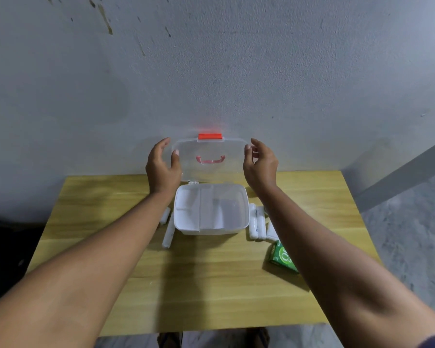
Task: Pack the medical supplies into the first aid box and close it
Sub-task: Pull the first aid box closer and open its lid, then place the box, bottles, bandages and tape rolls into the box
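The white first aid box [183,228] stands open in the middle of the wooden table, its divided tray bare. Its clear lid [210,149] stands upright at the back, with a red latch [210,136] on top and a red handle [210,160]. My left hand [162,168] grips the lid's left edge and my right hand [260,163] grips its right edge. White bandage rolls [257,223] lie just right of the box, partly under my right forearm. More white rolls [166,227] lie on its left. A green carton [280,258] lies front right.
The wooden table [199,285] is pushed against a grey wall [211,71]. Grey floor [407,234] lies to the right of the table. My feet [170,339] show below the table's front edge.
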